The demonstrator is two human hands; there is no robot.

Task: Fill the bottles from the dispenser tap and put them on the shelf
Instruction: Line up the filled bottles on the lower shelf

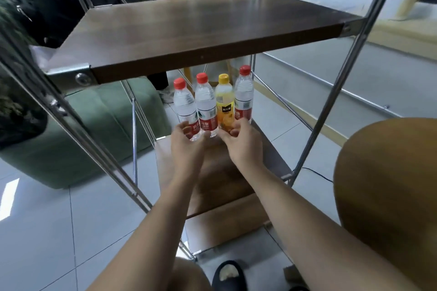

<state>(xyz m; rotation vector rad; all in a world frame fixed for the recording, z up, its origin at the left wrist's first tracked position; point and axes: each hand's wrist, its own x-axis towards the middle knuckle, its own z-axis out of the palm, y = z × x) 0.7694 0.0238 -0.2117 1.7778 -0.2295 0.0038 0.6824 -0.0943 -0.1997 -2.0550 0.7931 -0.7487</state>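
Arms outstretched, left hand (189, 137), right hand (240, 140) — close together, fingers curled

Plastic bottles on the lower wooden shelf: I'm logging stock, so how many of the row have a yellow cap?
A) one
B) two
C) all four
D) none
A: only the orange juice bottle has a yellow cap; the three clear water bottles standing in the same row have red caps.

On the shelf's lower board (220, 172), four capped bottles stand upright in a tight row: three clear, red-capped water bottles (205, 106) and a yellow-capped orange juice bottle (224, 106), third from left. Your left hand (189, 142) grips the leftmost water bottle (183, 104) at its base; your right hand (241, 142) grips the juice bottle.
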